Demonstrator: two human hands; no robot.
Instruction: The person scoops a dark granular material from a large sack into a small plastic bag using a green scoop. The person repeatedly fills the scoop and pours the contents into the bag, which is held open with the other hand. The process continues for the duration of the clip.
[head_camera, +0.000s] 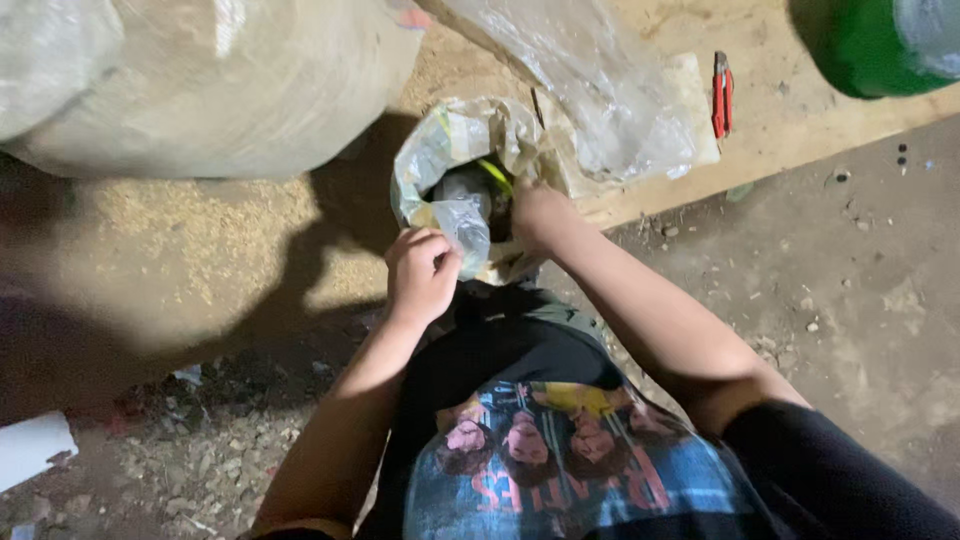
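Left hand pinching the near edge of a crumpled plastic bag, fingers closed on it. Right hand at the bag's far rim, fingers hidden, grip unclear. Bag on sawdusty ground, beside a sack; red cutter well apart.
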